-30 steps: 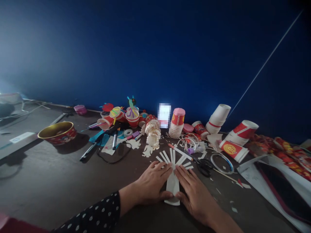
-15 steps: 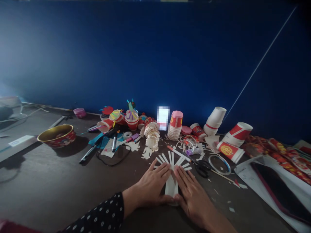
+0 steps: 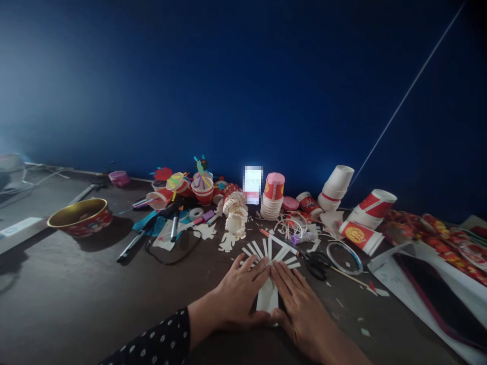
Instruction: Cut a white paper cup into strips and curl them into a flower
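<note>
A white paper piece (image 3: 268,296), its far end cut into several narrow strips that fan out, lies flat on the dark table (image 3: 152,299). My left hand (image 3: 238,291) rests on its left side with fingers stretched out over the strips. From the right, my right hand (image 3: 299,299) lies flat on the paper, fingers extended. Both thumbs meet near the paper's near end. The hands cover part of the strips. Just beyond them is a red and white pencil (image 3: 279,241), and black scissors (image 3: 316,265) lie to the right.
Behind stand a stack of paper cups (image 3: 272,197), a blurred bright screen (image 3: 253,185) and decorated cups (image 3: 203,190). A gold-rimmed bowl (image 3: 81,219) and markers (image 3: 174,225) are at left. At right are a tape ring (image 3: 344,257), tilted cups (image 3: 335,190) and a dark phone (image 3: 437,299).
The fingers of my left hand have spread a little more over the strips. My right hand stays nearly in place on the paper. The view has shifted slightly.
</note>
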Demonstrator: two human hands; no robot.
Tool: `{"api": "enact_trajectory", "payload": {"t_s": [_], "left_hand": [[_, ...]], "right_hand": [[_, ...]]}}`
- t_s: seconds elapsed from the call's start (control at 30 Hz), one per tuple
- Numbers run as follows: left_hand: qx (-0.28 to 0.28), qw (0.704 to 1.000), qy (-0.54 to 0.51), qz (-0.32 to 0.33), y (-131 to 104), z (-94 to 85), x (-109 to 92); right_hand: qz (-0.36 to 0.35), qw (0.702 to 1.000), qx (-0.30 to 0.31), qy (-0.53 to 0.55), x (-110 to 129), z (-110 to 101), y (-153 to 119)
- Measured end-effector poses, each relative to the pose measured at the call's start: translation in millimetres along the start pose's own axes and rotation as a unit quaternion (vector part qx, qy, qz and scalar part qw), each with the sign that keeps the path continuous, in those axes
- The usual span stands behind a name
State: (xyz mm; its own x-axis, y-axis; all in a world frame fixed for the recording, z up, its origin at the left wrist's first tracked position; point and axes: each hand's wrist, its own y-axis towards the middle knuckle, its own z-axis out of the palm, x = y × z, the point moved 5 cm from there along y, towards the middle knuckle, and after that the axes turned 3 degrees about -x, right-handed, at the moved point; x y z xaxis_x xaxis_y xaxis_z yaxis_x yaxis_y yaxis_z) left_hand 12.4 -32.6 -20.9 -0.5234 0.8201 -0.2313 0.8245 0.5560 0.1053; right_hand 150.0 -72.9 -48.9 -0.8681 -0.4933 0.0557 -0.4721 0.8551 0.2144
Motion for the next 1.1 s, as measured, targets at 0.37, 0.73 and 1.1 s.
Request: {"api": "enact_trajectory", "payload": {"t_s": [0.37, 0.73, 1.1], "left_hand": [[-0.013, 0.999, -0.022, 0.024, 2, -1.4, 5], [-0.001, 0.999, -0.031, 0.027, 2, -3.1, 2], [0.024, 0.999, -0.019, 0.041, 1, -2.9, 1]], "right_hand": [[0.016, 0.999, -0.011, 0.041, -1, -7, 1], [0.004, 0.999, -0.022, 0.036, -1, -28, 4], [0.015, 0.999, -0.007, 0.035, 2, -27, 3]]}}
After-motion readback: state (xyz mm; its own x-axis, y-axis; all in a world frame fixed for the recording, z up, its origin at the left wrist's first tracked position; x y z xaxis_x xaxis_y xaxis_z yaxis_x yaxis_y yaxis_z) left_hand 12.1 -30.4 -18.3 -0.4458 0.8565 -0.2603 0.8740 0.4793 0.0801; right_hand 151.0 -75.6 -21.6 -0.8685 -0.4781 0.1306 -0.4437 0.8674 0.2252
